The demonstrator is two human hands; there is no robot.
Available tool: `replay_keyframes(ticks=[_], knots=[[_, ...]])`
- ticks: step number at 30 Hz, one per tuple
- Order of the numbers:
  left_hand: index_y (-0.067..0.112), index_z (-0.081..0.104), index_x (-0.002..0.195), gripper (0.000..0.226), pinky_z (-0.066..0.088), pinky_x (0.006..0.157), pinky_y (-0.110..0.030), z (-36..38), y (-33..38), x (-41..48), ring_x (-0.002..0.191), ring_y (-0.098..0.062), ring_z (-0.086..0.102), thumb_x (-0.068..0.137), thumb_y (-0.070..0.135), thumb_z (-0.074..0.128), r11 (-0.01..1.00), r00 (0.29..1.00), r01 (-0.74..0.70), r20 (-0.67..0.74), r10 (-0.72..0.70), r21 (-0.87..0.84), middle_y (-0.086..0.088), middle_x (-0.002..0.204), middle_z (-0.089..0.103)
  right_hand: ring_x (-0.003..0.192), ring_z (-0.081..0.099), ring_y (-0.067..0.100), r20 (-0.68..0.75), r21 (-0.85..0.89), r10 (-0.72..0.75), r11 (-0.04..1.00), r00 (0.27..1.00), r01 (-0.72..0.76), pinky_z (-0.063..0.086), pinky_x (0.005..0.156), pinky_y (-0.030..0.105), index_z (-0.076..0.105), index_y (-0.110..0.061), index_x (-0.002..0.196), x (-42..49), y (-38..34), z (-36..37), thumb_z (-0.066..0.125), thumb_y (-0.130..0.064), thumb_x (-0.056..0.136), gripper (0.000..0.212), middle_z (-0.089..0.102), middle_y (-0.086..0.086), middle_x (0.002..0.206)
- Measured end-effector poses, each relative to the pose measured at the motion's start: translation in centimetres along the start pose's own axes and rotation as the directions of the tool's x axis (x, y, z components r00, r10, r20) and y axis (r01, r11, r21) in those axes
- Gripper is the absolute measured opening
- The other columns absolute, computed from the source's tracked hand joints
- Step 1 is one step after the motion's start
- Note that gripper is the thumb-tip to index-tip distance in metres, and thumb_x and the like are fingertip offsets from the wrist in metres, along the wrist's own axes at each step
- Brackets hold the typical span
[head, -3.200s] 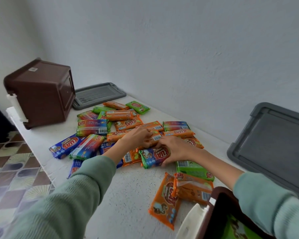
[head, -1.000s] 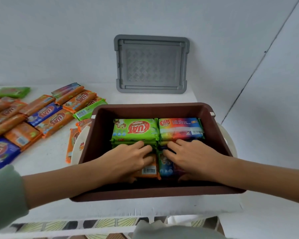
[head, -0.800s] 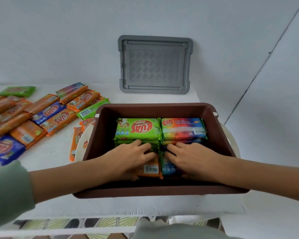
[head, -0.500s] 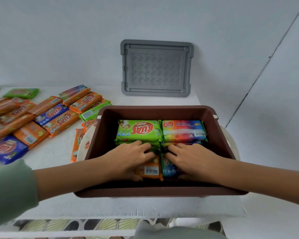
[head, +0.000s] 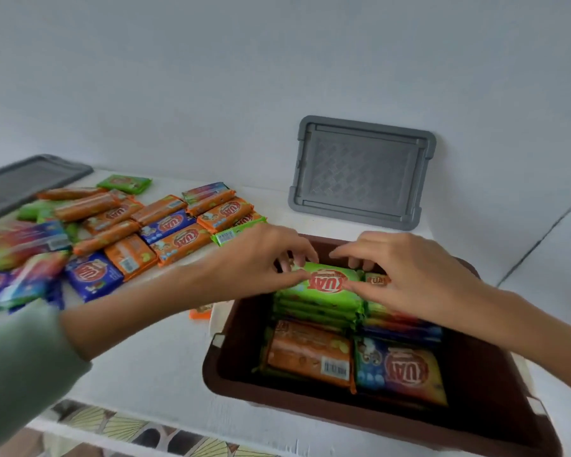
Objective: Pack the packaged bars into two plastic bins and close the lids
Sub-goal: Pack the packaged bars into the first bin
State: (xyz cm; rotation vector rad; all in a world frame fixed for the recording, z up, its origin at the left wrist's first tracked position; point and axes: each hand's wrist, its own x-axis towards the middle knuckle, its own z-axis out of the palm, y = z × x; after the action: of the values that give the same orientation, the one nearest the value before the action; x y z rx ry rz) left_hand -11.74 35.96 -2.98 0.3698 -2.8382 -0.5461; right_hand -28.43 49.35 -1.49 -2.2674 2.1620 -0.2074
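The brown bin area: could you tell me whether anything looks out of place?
Yes: one orange bar lies apart from the loose pile, half hidden beside the brown bin's left rim, where it might be overlooked.

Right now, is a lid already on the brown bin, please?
No, the bin is open with bars showing, and a grey lid leans on the wall behind it.

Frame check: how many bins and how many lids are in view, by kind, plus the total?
Brown bin: 1
Grey lids: 2, one upright behind the bin, one at the far left
Total: 3
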Motion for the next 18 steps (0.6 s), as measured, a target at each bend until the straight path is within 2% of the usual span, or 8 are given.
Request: replay_keyframes(ticks=[4,7,10,12,18], knots=[[0.020,0.069,0.101,0.018,0.050,0.070,-0.009,-4.0,-3.8,-0.2,0.077,-0.002,0.065,0.083,0.022,0.067,0.988,0.971,0.157,-0.181,-0.156,-0.011,0.011,0.086,0.066,0.093,0.055,0.002,-0.099,0.096,-0.054,0.993,0.994,0.064,0.046,0.076,0.021,0.050,-0.036,0.130,5.0,-0.5,-1.0,0.061,-0.040,0.085,0.047,0.060,-0.013,0.111],[0.019,0.068,0.104,0.021,0.050,0.073,-0.012,-6.5,-8.0,-0.1,0.081,-0.006,0.065,0.083,0.024,0.067,0.968,0.934,0.252,-0.264,-0.239,0.014,0.005,0.092,0.067,0.094,0.056,0.007,-0.140,0.143,-0.097,0.983,0.985,0.117,0.049,0.085,0.030,0.051,-0.033,0.130,9.5,-0.9,-1.1,0.064,-0.038,0.083,0.049,0.061,-0.007,0.114],[0.019,0.065,0.108,0.025,0.054,0.082,-0.029,-7.9,-12.9,0.3,0.088,-0.013,0.065,0.084,0.026,0.066,0.927,0.894,0.374,-0.281,-0.349,0.038,-0.001,0.102,0.067,0.096,0.052,0.007,-0.156,0.146,-0.131,0.977,0.979,0.154,0.049,0.086,0.034,0.049,-0.032,0.131,14.5,-1.4,-0.4,0.063,-0.039,0.084,0.050,0.059,-0.004,0.116],[0.017,0.064,0.110,0.027,0.053,0.087,-0.035,-8.1,-16.0,0.7,0.093,-0.017,0.064,0.085,0.025,0.065,0.885,0.850,0.466,-0.285,-0.443,0.015,-0.005,0.107,0.066,0.103,0.054,0.010,-0.132,0.147,-0.150,0.975,0.980,0.169,0.048,0.087,0.034,0.048,-0.030,0.133,17.9,-1.8,0.6,0.063,-0.037,0.085,0.050,0.058,-0.002,0.118],[0.012,0.052,0.128,0.043,0.042,0.094,-0.031,-5.7,-23.9,2.9,0.113,-0.024,0.055,0.089,0.031,0.058,0.748,0.734,0.660,-0.149,-0.663,-0.072,-0.011,0.124,0.058,0.111,0.052,0.020,0.014,0.143,-0.182,0.974,0.983,0.178,0.038,0.081,0.027,0.046,-0.023,0.136,27.6,-1.2,6.4,0.062,-0.034,0.086,0.054,0.055,0.007,0.124]])
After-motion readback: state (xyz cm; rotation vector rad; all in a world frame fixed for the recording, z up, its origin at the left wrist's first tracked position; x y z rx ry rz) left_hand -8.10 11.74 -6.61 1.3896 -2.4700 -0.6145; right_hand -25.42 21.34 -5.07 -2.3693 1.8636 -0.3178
